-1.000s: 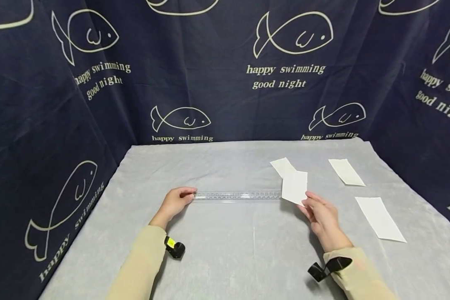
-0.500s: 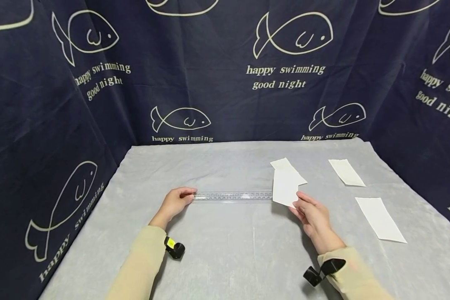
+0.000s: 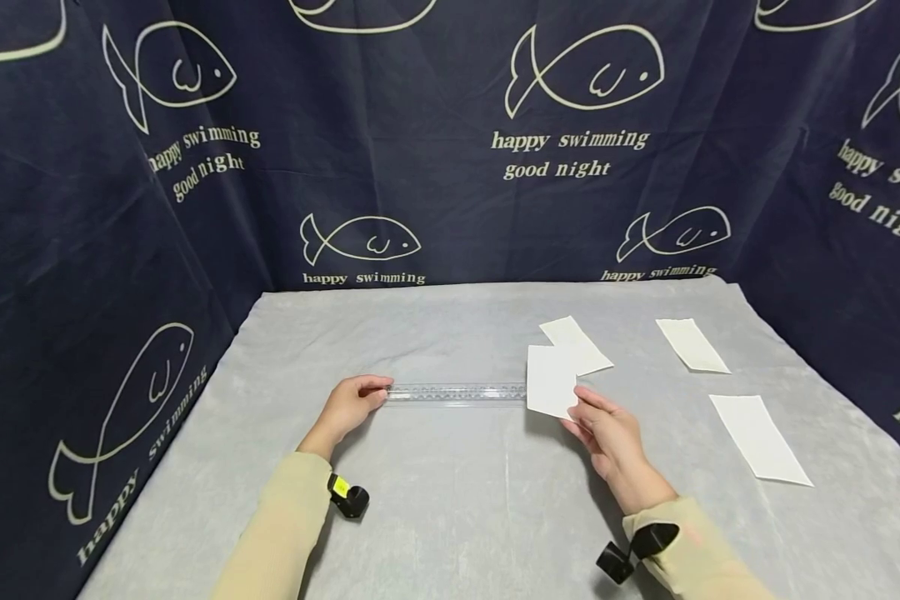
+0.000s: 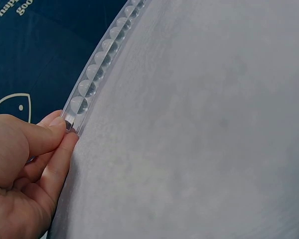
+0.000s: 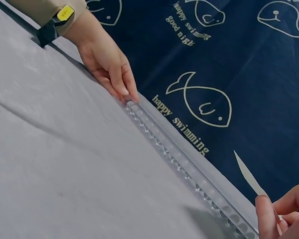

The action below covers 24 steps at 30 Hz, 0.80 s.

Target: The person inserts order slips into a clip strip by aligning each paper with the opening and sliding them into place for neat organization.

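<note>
Fingers (image 4: 60, 169) on one strip (image 3: 457, 392); four cards (image 3: 551, 382)

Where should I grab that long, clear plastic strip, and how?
I'd pinch the strip by its left end, coming from the left, as the left hand does: it's slim, lies crossways, and the white rectangular paper card hides its right end in the head view.

white card (image 3: 549, 380), navy fish-print curtain (image 3: 450, 125)

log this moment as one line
left hand: pinching end of clear strip | right hand: holding white paper near strip | gray cloth: three more white papers
</note>
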### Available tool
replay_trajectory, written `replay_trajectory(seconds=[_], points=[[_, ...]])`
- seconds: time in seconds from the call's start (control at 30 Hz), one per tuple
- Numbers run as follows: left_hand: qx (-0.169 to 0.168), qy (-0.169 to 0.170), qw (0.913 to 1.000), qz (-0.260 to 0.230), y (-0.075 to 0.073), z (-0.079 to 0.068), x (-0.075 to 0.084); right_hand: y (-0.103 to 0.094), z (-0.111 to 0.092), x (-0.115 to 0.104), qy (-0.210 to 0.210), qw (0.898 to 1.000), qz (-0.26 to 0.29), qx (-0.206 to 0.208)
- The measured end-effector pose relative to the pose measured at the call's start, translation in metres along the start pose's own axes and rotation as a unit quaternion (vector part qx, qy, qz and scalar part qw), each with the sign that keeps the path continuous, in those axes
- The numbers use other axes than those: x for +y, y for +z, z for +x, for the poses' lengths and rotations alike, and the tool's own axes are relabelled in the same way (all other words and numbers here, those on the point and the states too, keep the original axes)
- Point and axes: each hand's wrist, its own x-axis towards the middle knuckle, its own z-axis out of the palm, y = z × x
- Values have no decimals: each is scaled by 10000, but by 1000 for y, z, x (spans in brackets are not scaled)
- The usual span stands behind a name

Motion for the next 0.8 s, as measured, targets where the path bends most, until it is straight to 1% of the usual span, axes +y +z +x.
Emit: replay_trajectory(seconds=[0.3,0.47,0.8], points=[[-36,-57,10000,-20,0,0,0,9,-4,5,4,9998,-180,-117],[-51,-18,10000,-41,0,1,0,14,-8,7,-73,9997,-188,-162],[-117,-113,9998,-92,-2,0,0,26,-18,9,-109,9994,-234,-229]])
